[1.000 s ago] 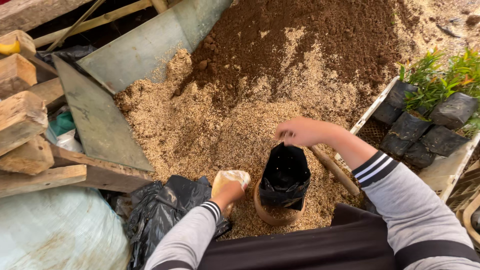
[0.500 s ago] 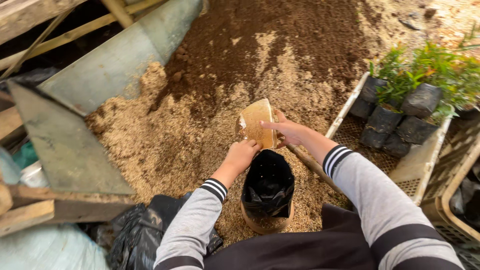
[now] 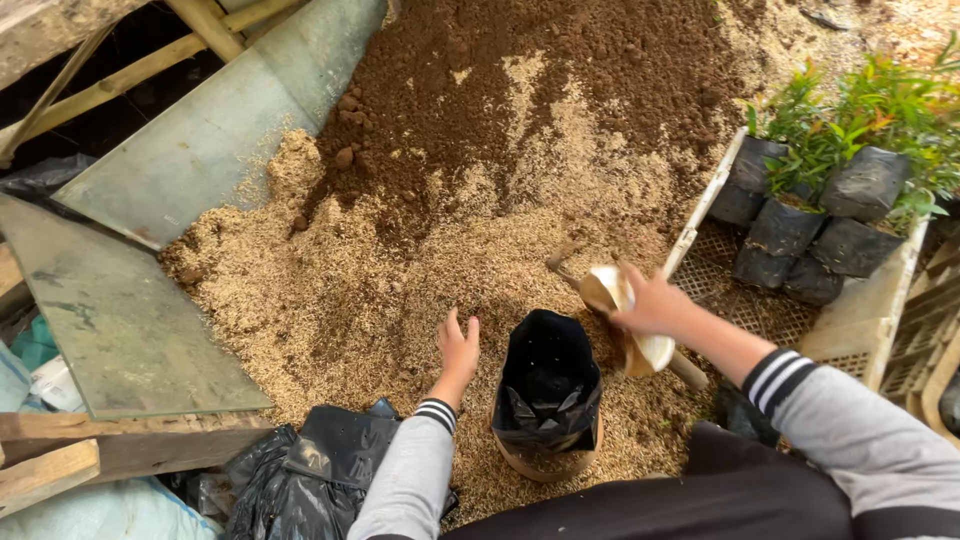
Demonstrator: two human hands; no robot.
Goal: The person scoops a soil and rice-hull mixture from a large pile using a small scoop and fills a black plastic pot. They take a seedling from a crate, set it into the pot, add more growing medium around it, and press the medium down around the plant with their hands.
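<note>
A black plastic grow bag (image 3: 548,385) stands upright and open on a heap of pale husks (image 3: 380,290). My right hand (image 3: 655,305) grips a pale scoop-like container (image 3: 625,320), held just right of the bag's mouth. My left hand (image 3: 458,348) is open, fingers spread, resting on the husks just left of the bag. Dark brown soil (image 3: 560,90) lies beyond the husks.
A white crate (image 3: 850,320) at right holds seedlings in black bags (image 3: 790,225). Grey metal sheets (image 3: 130,320) and wooden boards (image 3: 60,460) lie at left. Crumpled black plastic bags (image 3: 310,470) sit near my left sleeve.
The scoop went from both hands above the bag to my right hand alone, now lower at the bag's right. My left hand dropped to the husks on the left.
</note>
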